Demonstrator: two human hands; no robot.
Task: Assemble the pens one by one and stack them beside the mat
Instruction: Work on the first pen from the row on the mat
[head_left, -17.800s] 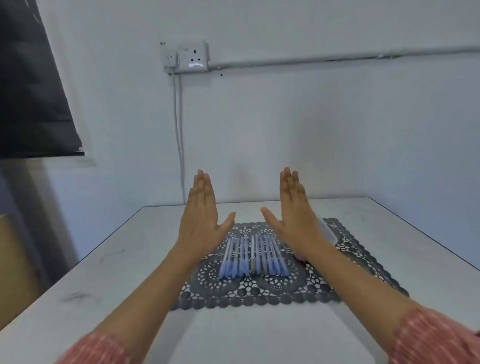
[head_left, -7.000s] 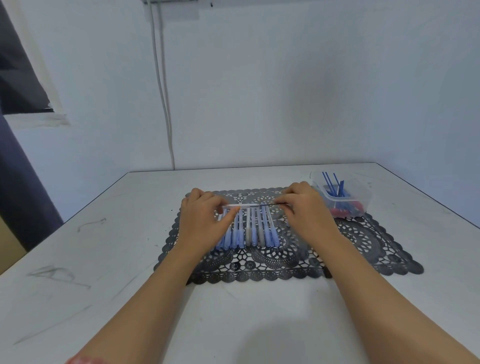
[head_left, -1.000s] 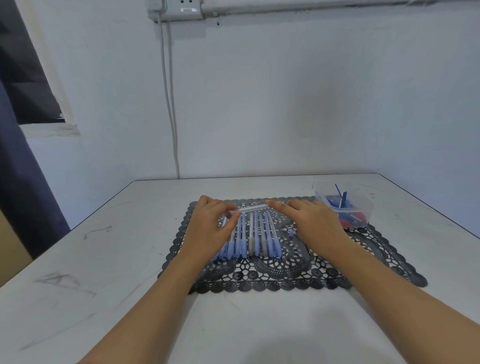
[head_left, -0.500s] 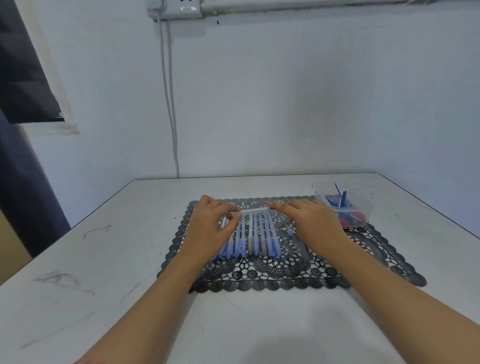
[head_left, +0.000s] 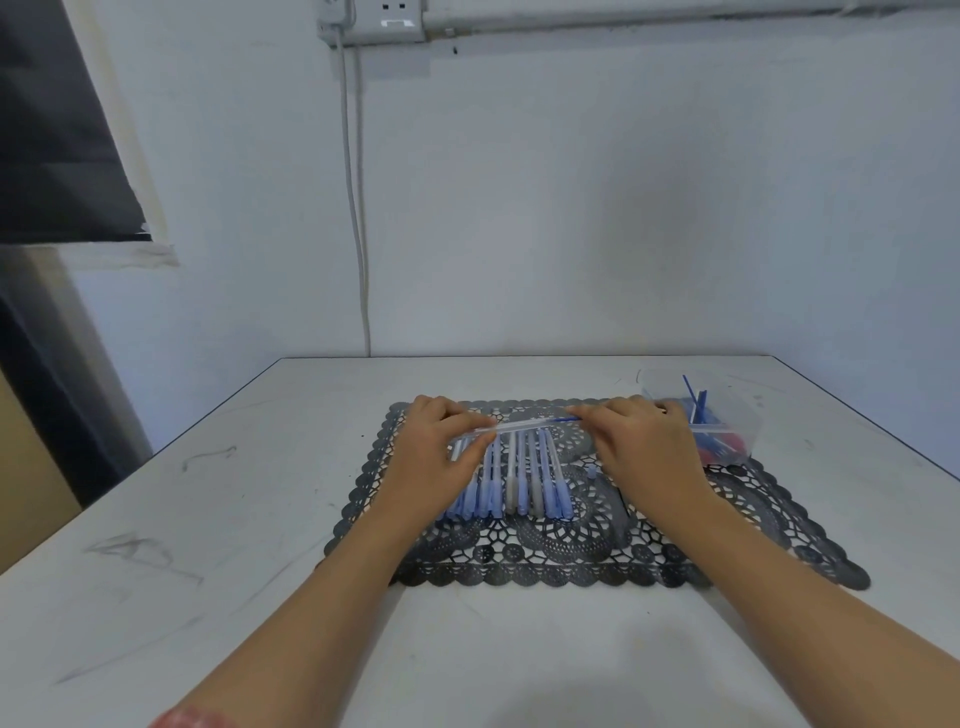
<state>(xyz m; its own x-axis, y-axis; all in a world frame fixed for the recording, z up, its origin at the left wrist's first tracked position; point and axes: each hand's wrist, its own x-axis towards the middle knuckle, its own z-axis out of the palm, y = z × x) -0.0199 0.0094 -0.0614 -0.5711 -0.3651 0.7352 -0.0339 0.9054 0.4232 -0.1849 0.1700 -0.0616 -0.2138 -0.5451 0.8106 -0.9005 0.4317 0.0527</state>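
A dark lace mat (head_left: 571, 551) lies on the white table. On it lies a row of several pen barrels with blue and grey grips (head_left: 511, 483). My left hand (head_left: 441, 457) pinches the left end of a clear pen barrel (head_left: 519, 426) held level above the row. My right hand (head_left: 644, 452) pinches a thin blue refill (head_left: 567, 419) whose tip meets the barrel's right end. A small blue cap piece (head_left: 591, 472) sits on the mat beside my right hand.
A clear plastic tub (head_left: 727, 421) with blue refills and red parts stands at the mat's back right corner. The white table (head_left: 234, 545) has scuff marks on its left side. A wall with a cable rises behind the table's far edge.
Both hands stay in nearly the same place above the pen row. The blue refill now shows at the barrel's right end between my hands.
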